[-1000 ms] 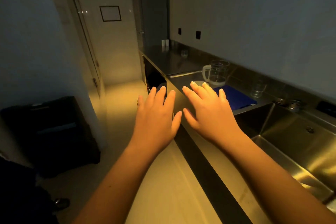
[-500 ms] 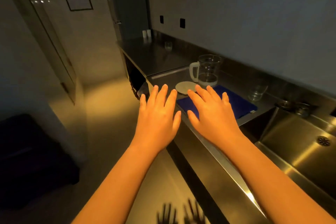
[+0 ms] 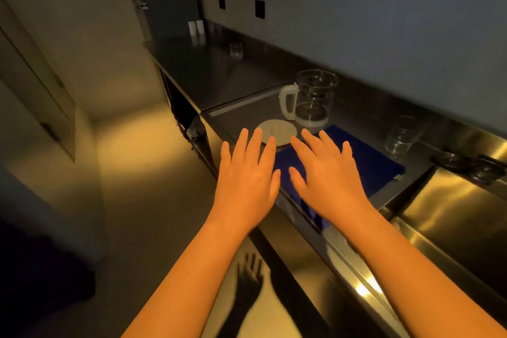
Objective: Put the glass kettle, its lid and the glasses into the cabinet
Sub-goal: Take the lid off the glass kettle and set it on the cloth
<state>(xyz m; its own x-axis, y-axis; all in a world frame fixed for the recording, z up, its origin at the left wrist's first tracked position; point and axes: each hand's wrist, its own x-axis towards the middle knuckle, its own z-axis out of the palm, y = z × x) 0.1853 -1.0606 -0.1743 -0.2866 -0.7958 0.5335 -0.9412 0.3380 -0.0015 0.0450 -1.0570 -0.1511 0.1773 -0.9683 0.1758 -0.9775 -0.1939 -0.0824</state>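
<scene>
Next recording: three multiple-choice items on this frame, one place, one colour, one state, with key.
1. Where does the round white lid lie? A in the sink; B on the steel counter beside the white-handled glass kettle; C on the kettle.
2. What colour is the flat mat? A red; B green; C blue.
3. How are the left hand and right hand? A open, empty; B gripping the kettle; C pinching the lid.
Key: 1B, it lies flat on steel; 2C, plainly blue; 3A, fingers straight.

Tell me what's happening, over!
Left hand and right hand open, holding nothing. Glass kettle upright on counter, lid flat beside it, untouched. Nothing blocks them.
</scene>
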